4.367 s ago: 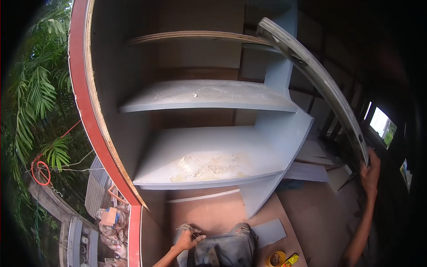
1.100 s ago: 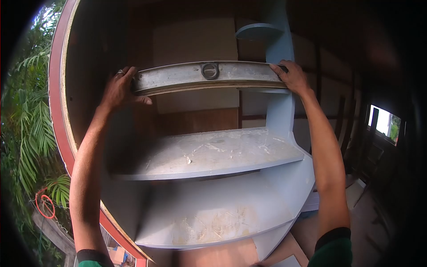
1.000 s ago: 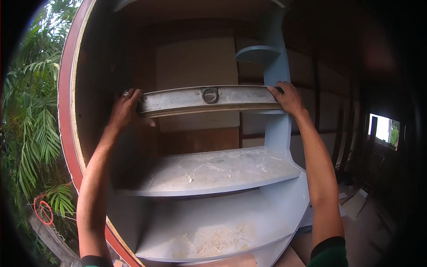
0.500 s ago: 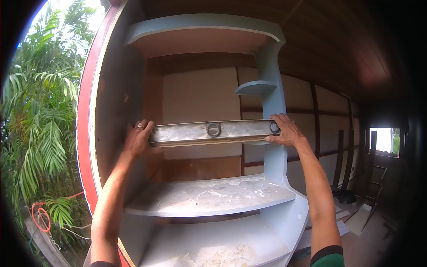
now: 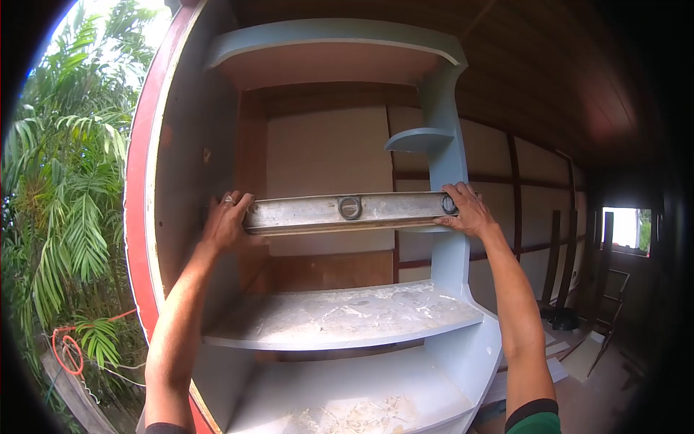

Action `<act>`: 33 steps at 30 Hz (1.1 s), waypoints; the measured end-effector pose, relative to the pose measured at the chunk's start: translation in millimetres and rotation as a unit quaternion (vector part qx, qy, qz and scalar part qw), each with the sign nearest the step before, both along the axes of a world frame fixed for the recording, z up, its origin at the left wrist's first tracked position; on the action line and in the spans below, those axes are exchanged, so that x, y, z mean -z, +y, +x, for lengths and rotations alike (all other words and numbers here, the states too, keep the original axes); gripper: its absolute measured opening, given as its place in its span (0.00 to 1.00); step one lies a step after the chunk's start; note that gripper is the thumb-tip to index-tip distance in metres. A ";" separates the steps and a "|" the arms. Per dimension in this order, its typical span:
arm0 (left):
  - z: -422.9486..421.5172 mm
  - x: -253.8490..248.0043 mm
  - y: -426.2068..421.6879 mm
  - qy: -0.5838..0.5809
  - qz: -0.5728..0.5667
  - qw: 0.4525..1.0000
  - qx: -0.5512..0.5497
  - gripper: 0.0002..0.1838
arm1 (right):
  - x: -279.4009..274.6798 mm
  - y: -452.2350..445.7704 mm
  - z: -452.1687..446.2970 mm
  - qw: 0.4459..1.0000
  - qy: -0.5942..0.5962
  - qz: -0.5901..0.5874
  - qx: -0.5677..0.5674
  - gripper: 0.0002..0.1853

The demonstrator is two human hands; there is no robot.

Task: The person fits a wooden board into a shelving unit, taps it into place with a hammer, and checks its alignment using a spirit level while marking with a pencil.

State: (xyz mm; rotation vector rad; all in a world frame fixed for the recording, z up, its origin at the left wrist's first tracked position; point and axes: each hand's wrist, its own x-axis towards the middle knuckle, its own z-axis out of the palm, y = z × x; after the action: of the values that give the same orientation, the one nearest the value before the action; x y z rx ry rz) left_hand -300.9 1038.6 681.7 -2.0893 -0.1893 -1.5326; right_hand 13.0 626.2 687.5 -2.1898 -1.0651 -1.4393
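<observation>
A metal spirit level (image 5: pixel 311 212) spans the opening of a light-blue shelf unit (image 5: pixel 447 173), nearly horizontal, with a round vial in the middle and another near its right end. My left hand (image 5: pixel 228 220), a ring on one finger, is closed around its left end, close to the dark side panel. Around the right end my right hand (image 5: pixel 468 210) is wrapped, thumb below and fingers over the top, beside the blue upright. Below the level lies a shelf board (image 5: pixel 347 315) with worn, peeling patches. Whether the level touches the unit, I cannot tell.
A small rounded shelf (image 5: pixel 419 139) juts from the upright above my right hand. A red-edged post (image 5: pixel 144 217) stands at left, with palm leaves (image 5: pixel 79 217) and an orange cord (image 5: pixel 69 354) outside. Boards (image 5: pixel 528 380) lie on the floor at right.
The level and both hands keep almost the same place against the shelf unit. The whole view has shifted very slightly.
</observation>
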 end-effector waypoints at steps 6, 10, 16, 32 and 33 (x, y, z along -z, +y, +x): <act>-3.7 -5.9 -2.4 0.051 -0.060 0.997 -0.006 0.49 | 0.4 0.6 4.2 1.000 -0.011 0.003 0.000 0.45; -1.9 -8.2 -0.3 0.051 -0.048 0.997 -0.016 0.50 | 0.8 0.9 2.5 1.000 -0.018 0.008 -0.002 0.44; -1.4 -7.4 0.5 0.010 -0.006 1.000 0.002 0.44 | 0.4 0.9 0.4 1.000 -0.016 0.002 -0.005 0.45; 2.4 -12.8 6.3 0.037 -0.022 0.999 -0.006 0.47 | 0.4 1.4 -1.3 1.000 -0.013 0.006 -0.007 0.45; 2.4 -12.8 6.5 0.037 -0.019 0.999 -0.005 0.47 | 0.4 1.5 -1.6 1.000 -0.013 0.006 -0.006 0.45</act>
State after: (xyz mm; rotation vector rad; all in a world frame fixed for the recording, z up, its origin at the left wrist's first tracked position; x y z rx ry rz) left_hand -298.6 1045.1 694.5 -2.1685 -0.2028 -1.4541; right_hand 11.4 627.7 687.0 -2.1577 -1.0733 -1.4683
